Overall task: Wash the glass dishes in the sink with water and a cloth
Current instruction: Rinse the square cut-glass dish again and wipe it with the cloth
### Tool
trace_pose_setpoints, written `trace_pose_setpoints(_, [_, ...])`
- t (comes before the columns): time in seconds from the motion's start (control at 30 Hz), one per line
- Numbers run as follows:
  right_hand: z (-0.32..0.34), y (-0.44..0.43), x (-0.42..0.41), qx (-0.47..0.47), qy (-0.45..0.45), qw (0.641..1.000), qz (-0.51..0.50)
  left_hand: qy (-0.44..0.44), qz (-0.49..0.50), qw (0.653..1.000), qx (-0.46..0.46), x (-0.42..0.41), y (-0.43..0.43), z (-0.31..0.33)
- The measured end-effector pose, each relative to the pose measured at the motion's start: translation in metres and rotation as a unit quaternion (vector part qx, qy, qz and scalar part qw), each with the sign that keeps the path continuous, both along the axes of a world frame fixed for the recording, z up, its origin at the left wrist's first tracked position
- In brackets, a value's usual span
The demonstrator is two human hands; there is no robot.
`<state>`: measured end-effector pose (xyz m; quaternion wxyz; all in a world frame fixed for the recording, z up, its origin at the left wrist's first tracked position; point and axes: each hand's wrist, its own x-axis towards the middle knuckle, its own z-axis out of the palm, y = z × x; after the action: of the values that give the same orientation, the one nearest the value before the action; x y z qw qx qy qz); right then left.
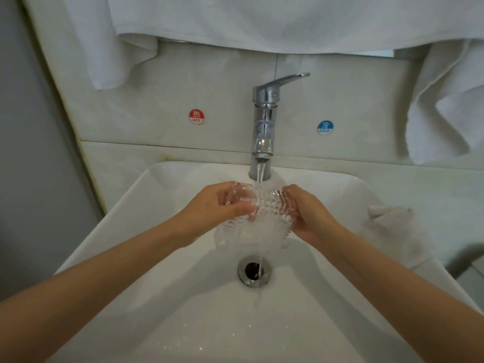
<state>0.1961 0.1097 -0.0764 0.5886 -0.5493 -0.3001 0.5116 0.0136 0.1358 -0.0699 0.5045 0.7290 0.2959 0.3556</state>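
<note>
Water (261, 172) runs from the chrome tap (264, 121) straight onto a knobbly clear glass dish (251, 229), held over the middle of the white sink (146, 213), just above the drain (253, 270). Both hands are on it: left hand (220, 205) curls round the dish's left side, fingers wrapped over a smooth rounded bit of glass; right hand (307, 214) grips the right edge, fingers bent round it. Hard to tell thru the splash whether that smooth part is the same dish or a 2nd piece. The stream falls on past the glass into the drain. White cloth (389, 214) lies crumpled on the counter right of the sink, apart from both hands. Red HOT sticker (196, 116) & blue COLD sticker (325, 127) sit on the wall either side of the tap; white towels (262, 22) hang above.
</note>
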Motion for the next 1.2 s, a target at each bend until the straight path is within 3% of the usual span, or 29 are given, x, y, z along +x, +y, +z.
trace_pose_setpoints(0.07, [0.002,0.0,0.003,-0.008,-0.125,0.992,0.005,0.012,-0.023,1.0,0.008,0.001,-0.002,0.004])
trace_pose_setpoints(0.17, [0.011,-0.001,0.001,0.022,-0.437,0.899,0.007,0.021,-0.018,1.0,0.008,0.004,-0.002,0.009])
trace_pose_setpoints(0.23, [0.02,-0.001,-0.015,0.036,-0.492,0.869,0.036,0.046,-0.009,0.999,0.014,0.01,-0.005,0.011])
trace_pose_setpoints(0.3, [0.03,0.002,-0.033,0.036,-0.506,0.859,0.074,0.062,-0.007,0.998,0.016,0.016,-0.008,0.007])
trace_pose_setpoints(0.33, [0.034,0.004,-0.042,0.034,-0.484,0.871,0.08,0.059,0.006,0.998,0.013,0.016,-0.008,0.005])
trace_pose_setpoints(0.43, [0.042,0.004,-0.053,0.043,-0.497,0.86,0.104,0.017,0.038,0.999,-0.013,0.012,-0.005,-0.001])
trace_pose_setpoints(0.57, [0.041,-0.003,-0.033,0.038,-0.556,0.82,0.131,-0.041,0.02,0.999,-0.018,0.003,-0.005,0.002])
trace_pose_setpoints(0.67, [0.039,-0.01,-0.011,0.038,-0.562,0.819,0.111,-0.084,0.019,0.996,-0.032,0.003,-0.006,0.006])
trace_pose_setpoints(0.93, [0.043,-0.01,-0.047,0.097,-0.588,0.797,0.098,-0.067,0.004,0.998,-0.009,0.005,-0.008,0.002])
trace_pose_setpoints(1.07, [0.034,-0.003,-0.015,0.055,-0.604,0.79,0.091,-0.102,0.025,0.994,-0.029,0.004,-0.005,0.002])
trace_pose_setpoints(1.13, [0.029,-0.003,-0.009,0.059,-0.587,0.802,0.097,-0.088,0.026,0.996,-0.018,0.003,-0.002,-0.001])
trace_pose_setpoints(1.2, [0.026,-0.002,-0.019,0.071,-0.594,0.792,0.126,-0.072,0.011,0.997,-0.016,0.003,-0.003,-0.003])
